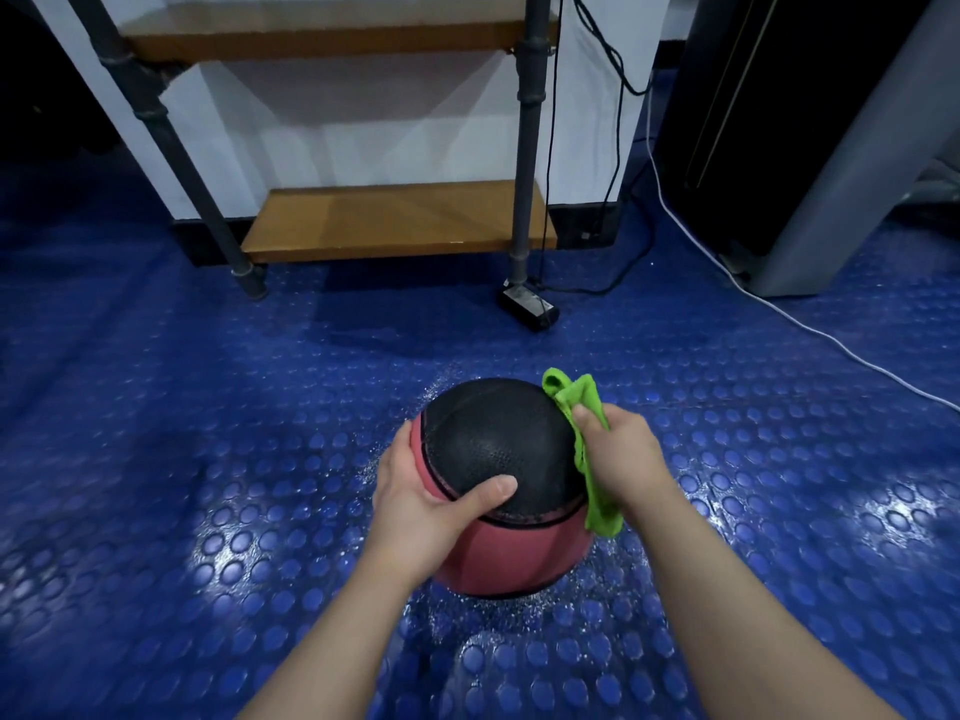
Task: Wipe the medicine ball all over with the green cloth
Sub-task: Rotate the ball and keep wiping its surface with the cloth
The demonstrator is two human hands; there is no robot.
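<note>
Two bare forearms are seen reaching in from the lower edge. Between the hands, the round black-and-pink textured rubber medicine ball point(493, 433) appears to rest on the blue studded rubber floor point(208, 459), which is speckled with droplets around it.

The left hand point(415, 504) is wrapped round the medicine ball's left flank, with the thumb laid across the black panel. The crumpled bright green cloth point(582, 402) is pinched under the thumb of the right hand point(623, 454) and pressed to the ball's right side.

The ball is judged heavy and firm, unlikely to dent. Its pebbled skin should give grip, though wetness may make it slick. It is best cupped on opposite flanks and rolled rather than lifted, so that unwiped surface is brought up. The green cloth is soft and limp, and a loose tail hangs below the hand.

The ball's underside and far side are hidden, as are most fingers of both hands. How much has been wiped cannot be told.
</note>
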